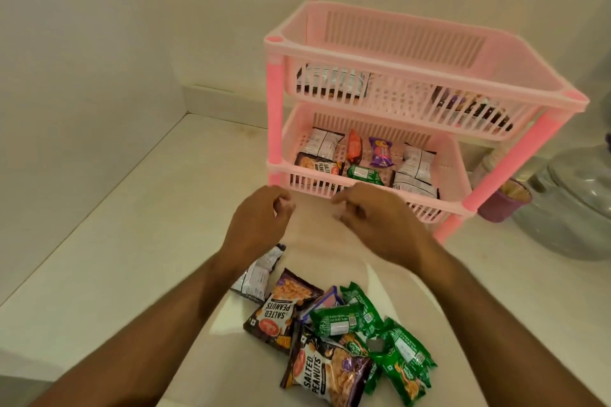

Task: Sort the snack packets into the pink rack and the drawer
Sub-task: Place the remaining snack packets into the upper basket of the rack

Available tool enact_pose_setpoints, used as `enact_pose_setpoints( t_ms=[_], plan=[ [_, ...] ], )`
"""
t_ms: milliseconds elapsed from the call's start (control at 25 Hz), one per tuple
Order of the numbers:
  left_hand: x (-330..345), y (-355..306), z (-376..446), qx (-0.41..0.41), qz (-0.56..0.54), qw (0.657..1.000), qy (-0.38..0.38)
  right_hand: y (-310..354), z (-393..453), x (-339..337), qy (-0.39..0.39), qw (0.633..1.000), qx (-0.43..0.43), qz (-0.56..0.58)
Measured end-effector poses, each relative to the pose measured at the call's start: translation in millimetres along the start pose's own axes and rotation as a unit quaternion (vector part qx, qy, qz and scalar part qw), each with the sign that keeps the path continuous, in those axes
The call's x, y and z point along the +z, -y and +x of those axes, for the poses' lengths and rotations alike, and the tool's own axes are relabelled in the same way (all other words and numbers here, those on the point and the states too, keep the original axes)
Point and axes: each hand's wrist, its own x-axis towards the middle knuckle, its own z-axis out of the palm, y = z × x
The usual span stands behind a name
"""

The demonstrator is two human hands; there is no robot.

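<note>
The pink rack (410,89) stands on the pale counter, its slatted tiers open on top. The lower tier holds several packets: a salted peanuts packet (317,166), a green packet (365,174), a purple one (381,152), an orange one (353,149) and white-backed ones. In the foreground, a loose pile of salted peanuts packets (325,370) and green packets (401,353) lies overlapping.

1. Two hands: left hand (261,221), right hand (380,225), both in front of the pink rack (330,53).
2. Peanut packets (317,370) in front of the rack: two.
3. Green packets (340,320) there: about four.
4. Packets in the rack's middle basket (281,168): six.
</note>
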Motion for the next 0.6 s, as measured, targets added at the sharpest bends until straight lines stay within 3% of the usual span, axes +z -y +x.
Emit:
enact_pose_setpoints(
  t_ms=[160, 320, 600],
  plan=[
    [20, 47, -29, -0.07, 0.054, 0.996, 0.013, 6, -9, 66, 0.128, 0.991, -0.033, 0.016],
    [32, 68, -55, -0.114, 0.102, 0.988, 0.028, 13, -15, 119, 0.264, 0.954, -0.128, -0.059],
    [46, 75, -63, -0.128, 0.185, 0.967, 0.119, 14, -10, 148, 0.358, 0.909, -0.179, -0.118]
  ],
)
